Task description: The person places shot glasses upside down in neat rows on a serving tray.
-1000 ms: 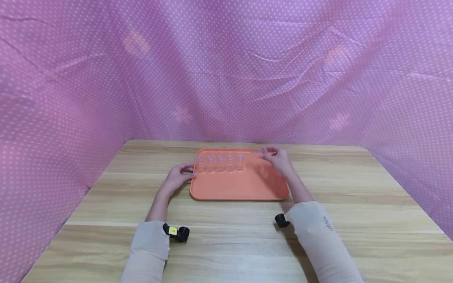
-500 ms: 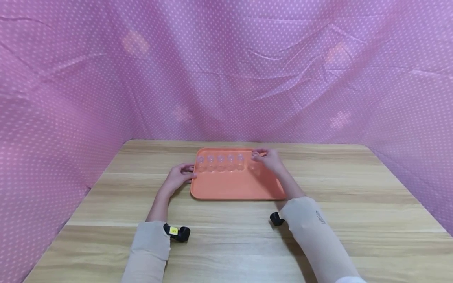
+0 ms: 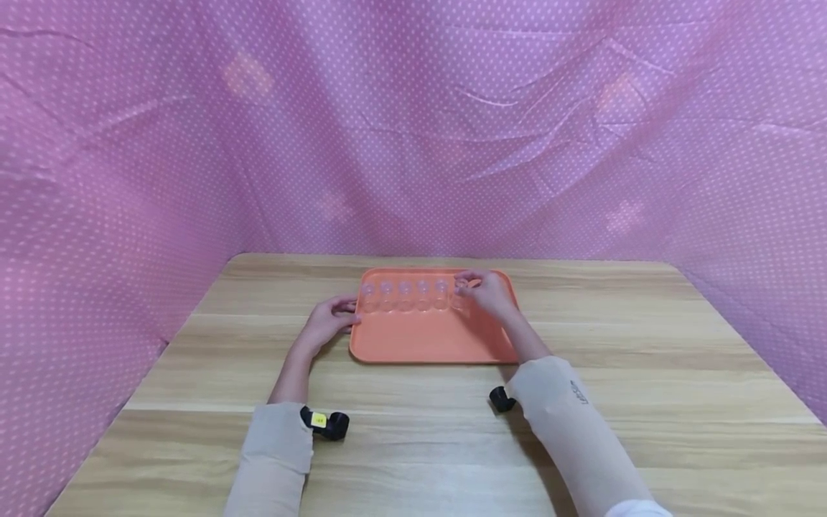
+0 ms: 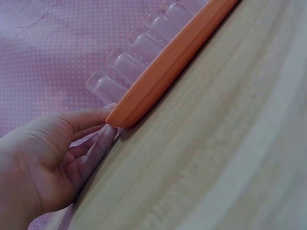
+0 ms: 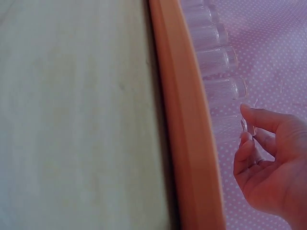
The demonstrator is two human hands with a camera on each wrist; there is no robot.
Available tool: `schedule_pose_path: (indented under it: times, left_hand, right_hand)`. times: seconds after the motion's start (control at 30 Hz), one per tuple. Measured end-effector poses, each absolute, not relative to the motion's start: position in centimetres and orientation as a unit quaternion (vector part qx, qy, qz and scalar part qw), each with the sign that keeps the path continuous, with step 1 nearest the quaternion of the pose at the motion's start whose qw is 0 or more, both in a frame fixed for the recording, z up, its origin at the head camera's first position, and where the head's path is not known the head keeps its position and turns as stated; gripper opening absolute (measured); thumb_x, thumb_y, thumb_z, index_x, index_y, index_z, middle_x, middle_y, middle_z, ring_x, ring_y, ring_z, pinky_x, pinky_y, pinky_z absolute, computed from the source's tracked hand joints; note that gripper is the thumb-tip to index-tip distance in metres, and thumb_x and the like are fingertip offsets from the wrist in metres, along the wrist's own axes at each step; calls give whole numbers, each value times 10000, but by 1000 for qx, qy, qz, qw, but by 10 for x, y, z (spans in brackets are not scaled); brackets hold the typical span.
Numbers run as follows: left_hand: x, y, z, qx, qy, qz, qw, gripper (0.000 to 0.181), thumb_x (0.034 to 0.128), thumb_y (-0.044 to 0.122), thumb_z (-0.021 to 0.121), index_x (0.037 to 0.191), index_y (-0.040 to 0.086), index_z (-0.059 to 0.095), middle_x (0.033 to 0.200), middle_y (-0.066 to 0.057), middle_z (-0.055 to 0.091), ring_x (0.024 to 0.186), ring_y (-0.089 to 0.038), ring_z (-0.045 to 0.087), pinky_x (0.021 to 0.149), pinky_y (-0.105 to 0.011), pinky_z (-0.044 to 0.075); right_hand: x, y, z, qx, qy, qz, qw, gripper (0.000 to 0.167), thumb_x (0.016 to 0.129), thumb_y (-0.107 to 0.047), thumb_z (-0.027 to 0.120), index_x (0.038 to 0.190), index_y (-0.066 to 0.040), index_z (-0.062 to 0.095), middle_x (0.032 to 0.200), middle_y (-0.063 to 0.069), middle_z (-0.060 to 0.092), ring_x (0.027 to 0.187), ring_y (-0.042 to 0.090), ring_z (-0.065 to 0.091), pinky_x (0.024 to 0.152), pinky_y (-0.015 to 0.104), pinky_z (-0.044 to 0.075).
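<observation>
An orange tray (image 3: pixel 420 341) lies on the wooden table, with a row of small clear bottles (image 3: pixel 404 297) standing along its far side. At the tray's left edge my left hand (image 3: pixel 321 323) pinches the rim, thumb above and fingers underneath, as the left wrist view shows. My right hand (image 3: pixel 489 294) is over the right part of the tray. Its thumb and fingertips grip the top of one more clear bottle (image 5: pixel 228 128), which stands upright at the right end of the row, close beside its neighbour (image 5: pixel 225 89). The hand partly hides that bottle's top.
The wooden table (image 3: pixel 413 445) stretches around the tray on all sides. A pink dotted cloth (image 3: pixel 413 129) hangs behind and to both sides. Black wrist cameras (image 3: pixel 336 426) stick out from the beige sleeves (image 3: pixel 274 445).
My right hand has carried the clear bottle leftward from the tray's far right corner and lowered it to the end of the row. The left hand has stayed on the tray's rim.
</observation>
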State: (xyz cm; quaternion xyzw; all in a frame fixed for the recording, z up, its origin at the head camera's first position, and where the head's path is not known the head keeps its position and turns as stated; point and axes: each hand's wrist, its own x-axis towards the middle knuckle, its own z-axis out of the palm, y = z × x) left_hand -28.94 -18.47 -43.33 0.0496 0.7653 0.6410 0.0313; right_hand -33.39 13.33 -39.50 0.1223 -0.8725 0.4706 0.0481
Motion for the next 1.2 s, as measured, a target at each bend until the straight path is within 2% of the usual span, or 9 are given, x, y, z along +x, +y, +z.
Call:
schedule_pose_path:
  times: [0.13, 0.27, 0.57, 0.9, 1.2]
  left_hand:
    - [-290, -185, -433, 49, 765, 642, 30, 472, 828, -81, 591, 1272, -119, 435, 1126, -293, 516, 775, -116, 592, 724, -267, 558]
    - [-291, -184, -433, 49, 765, 642, 31, 472, 831, -76, 594, 1274, -117, 436, 1126, -293, 518, 779, -118, 593, 724, -267, 558]
    - [-291, -183, -432, 46, 771, 634, 30, 473, 833, -64, 602, 1274, -115, 439, 1116, -279, 524, 766, -102, 588, 712, -256, 558]
    - [-291, -185, -434, 48, 773, 632, 28, 482, 832, -65, 605, 1279, -114, 432, 1127, -289, 515, 780, -117, 590, 719, -261, 558]
    - [-290, -185, -434, 50, 769, 637, 30, 488, 831, -77, 597, 1283, -125, 419, 1124, -295, 509, 782, -114, 587, 722, -267, 559]
  right_hand:
    - [-334, 133, -394, 122, -864, 487, 42, 261, 808, -77, 693, 1055, 2, 665, 958, 128, 660, 747, 318, 601, 482, 165, 428]
    - [-335, 134, -395, 121, -866, 484, 43, 251, 810, -73, 687, 1051, -4, 669, 916, 116, 663, 739, 331, 598, 466, 162, 416]
    - [-335, 134, -397, 122, -867, 482, 44, 239, 810, -71, 684, 1042, -13, 672, 863, 82, 669, 723, 293, 602, 491, 174, 441]
    - [-333, 132, -396, 126, -872, 471, 48, 247, 819, -73, 681, 1052, 10, 663, 865, 132, 661, 708, 275, 607, 499, 173, 449]
    - [-334, 132, -400, 137, -875, 460, 61, 243, 809, -74, 690, 1037, 8, 666, 883, 118, 660, 656, 176, 581, 518, 193, 470]
